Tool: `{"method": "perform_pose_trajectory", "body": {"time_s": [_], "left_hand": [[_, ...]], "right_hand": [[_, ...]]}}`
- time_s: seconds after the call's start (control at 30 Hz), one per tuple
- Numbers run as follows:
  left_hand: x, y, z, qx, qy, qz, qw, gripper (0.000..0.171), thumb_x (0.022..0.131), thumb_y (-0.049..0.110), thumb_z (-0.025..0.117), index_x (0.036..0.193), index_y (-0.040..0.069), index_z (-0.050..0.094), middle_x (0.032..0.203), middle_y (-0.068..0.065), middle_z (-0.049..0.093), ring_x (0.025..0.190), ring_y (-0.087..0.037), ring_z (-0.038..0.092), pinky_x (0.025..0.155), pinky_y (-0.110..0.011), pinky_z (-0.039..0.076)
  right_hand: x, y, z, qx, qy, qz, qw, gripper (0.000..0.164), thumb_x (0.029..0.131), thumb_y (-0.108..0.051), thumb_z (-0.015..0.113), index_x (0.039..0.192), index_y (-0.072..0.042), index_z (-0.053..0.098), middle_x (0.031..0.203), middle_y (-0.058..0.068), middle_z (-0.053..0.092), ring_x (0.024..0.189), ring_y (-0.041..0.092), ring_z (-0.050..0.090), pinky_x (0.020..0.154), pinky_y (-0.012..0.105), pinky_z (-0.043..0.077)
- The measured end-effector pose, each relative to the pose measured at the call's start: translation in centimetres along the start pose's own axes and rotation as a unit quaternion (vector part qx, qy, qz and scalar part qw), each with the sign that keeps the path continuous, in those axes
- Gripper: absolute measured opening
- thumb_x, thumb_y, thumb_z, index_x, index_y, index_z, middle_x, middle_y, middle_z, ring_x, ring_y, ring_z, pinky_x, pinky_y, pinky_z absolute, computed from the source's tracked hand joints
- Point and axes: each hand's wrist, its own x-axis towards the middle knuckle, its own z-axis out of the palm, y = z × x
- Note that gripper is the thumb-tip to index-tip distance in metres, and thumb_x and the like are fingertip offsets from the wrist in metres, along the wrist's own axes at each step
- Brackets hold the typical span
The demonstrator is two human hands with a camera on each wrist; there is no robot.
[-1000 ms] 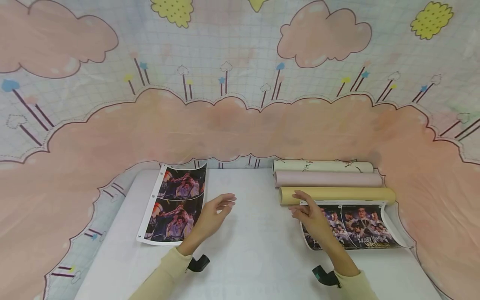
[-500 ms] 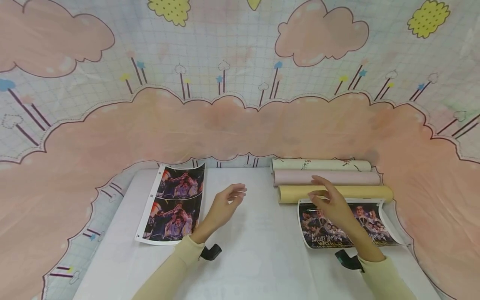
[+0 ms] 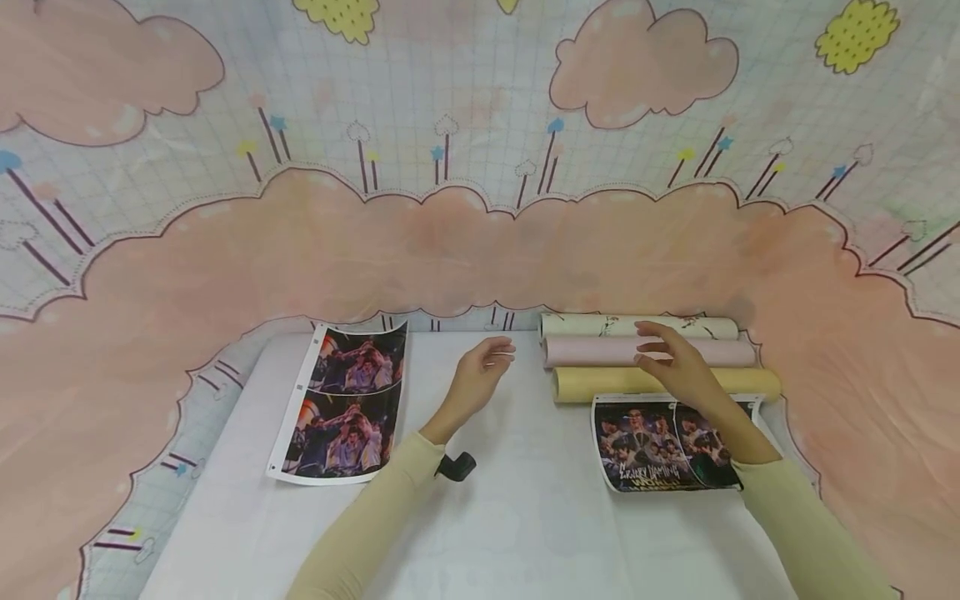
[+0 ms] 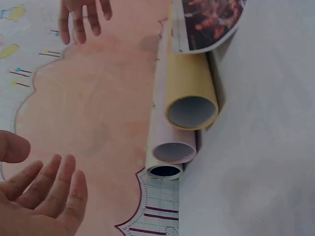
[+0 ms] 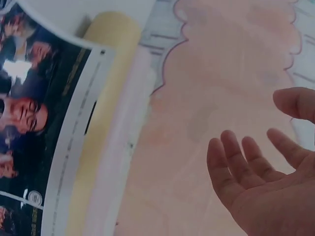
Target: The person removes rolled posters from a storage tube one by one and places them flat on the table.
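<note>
White tabletop [image 3: 540,533] runs from photo sheet [image 3: 341,407] edge to three rolls [image 3: 592,352] — left hand [image 3: 482,371] hovering between, right hand [image 3: 677,365] near them, fingers relaxed.

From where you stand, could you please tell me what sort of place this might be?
Possibly an indoor craft or display corner, judging by the smooth white tabletop, the pink cloud-patterned backdrop behind it, and the hollow yellow cylindrical roll lying there.

There are three hollow cylindrical rolls: one yellow roll [image 3: 600,385], one pale pink roll [image 3: 592,352] and one dark-patterned cream roll [image 3: 577,326]. Glossy, white-bordered printed paper sheets [image 3: 348,417] [image 3: 633,446] number two.
</note>
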Motion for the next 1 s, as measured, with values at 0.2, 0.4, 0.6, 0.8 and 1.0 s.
{"method": "perform_pose_trajectory", "body": {"time_s": [0.2, 0.4, 0.6, 0.8, 1.0], "left_hand": [[3.2, -0.7, 0.7, -0.008, 0.021, -0.013, 0.9997, 0.032, 0.097, 0.007, 0.054, 0.129, 0.002, 0.058, 0.122, -0.016, 0.067, 0.112, -0.027, 0.066, 0.097, -0.037, 0.053], [5.3, -1.9, 2.0, -0.062, 0.030, -0.091, 0.9935, 0.035, 0.097, 0.012, 0.058, 0.130, 0.003, 0.058, 0.124, -0.017, 0.066, 0.113, -0.027, 0.065, 0.093, -0.033, 0.055], [6.5, -3.4, 3.4, -0.070, 0.031, -0.151, 0.9855, 0.038, 0.097, 0.012, 0.056, 0.133, 0.001, 0.055, 0.127, -0.014, 0.065, 0.117, -0.027, 0.062, 0.094, -0.033, 0.054], [7.1, -4.5, 4.7, -0.087, 0.019, -0.183, 0.9792, 0.039, 0.099, 0.012, 0.052, 0.136, -0.001, 0.052, 0.133, -0.015, 0.061, 0.124, -0.029, 0.058, 0.101, -0.036, 0.050], [7.9, -4.8, 5.8, -0.087, 0.007, -0.194, 0.9770, 0.044, 0.098, 0.016, 0.053, 0.139, -0.001, 0.049, 0.139, -0.016, 0.057, 0.132, -0.030, 0.052, 0.108, -0.039, 0.045]], "right_hand": [[3.0, 1.7, -0.8, -0.007, -0.007, 0.048, 0.999, 0.058, 0.101, -0.026, 0.056, 0.152, -0.013, 0.032, 0.150, 0.021, 0.039, 0.131, 0.043, 0.046, 0.096, 0.058, 0.048], [4.9, 3.2, -0.5, -0.045, -0.029, 0.051, 0.997, 0.059, 0.101, -0.024, 0.055, 0.152, -0.005, 0.031, 0.150, 0.029, 0.035, 0.130, 0.049, 0.044, 0.097, 0.061, 0.046], [6.9, 5.0, 0.3, -0.111, -0.035, 0.064, 0.991, 0.057, 0.101, -0.023, 0.053, 0.149, -0.001, 0.034, 0.146, 0.033, 0.037, 0.128, 0.052, 0.043, 0.100, 0.063, 0.042], [8.5, 6.6, 0.8, -0.161, -0.046, 0.075, 0.983, 0.057, 0.103, -0.030, 0.048, 0.148, 0.002, 0.035, 0.150, 0.036, 0.030, 0.134, 0.054, 0.034, 0.107, 0.067, 0.030], [9.6, 7.2, 1.7, -0.173, -0.051, 0.075, 0.981, 0.056, 0.103, -0.028, 0.046, 0.147, 0.004, 0.035, 0.151, 0.035, 0.028, 0.138, 0.054, 0.027, 0.111, 0.068, 0.024]]}}
